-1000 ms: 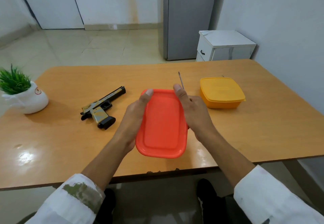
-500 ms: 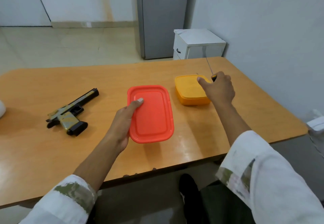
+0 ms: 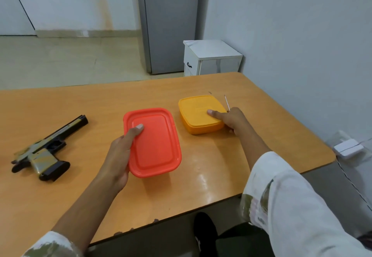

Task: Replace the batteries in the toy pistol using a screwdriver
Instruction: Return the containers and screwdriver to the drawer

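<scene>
**Hand and Tool Positions Relative to the Red Container**

My left hand (image 3: 122,152) grips the left edge of the red container (image 3: 155,144), thumb pressed flat on its lid. The toy pistol (image 3: 43,149) lies on the surface (image 3: 211,176) well to the left of the red container, apart from my left hand and untouched.

The pistol has a tan-and-olive camouflage finish with a black barrel end, black trigger area and black magazine base. It rests flat on its side. Its long axis runs diagonally: the muzzle points up and right, toward the far side of the surface, and the grip angles down toward the near edge.

To the right of the red container sits the yellow container (image 3: 201,114), lid on. My right hand (image 3: 231,119) rests against its right side, thumb on the lid, while closed around the screwdriver (image 3: 227,103). Only the thin metal shaft shows, pointing up and away from me; the handle is hidden in my palm.
</scene>
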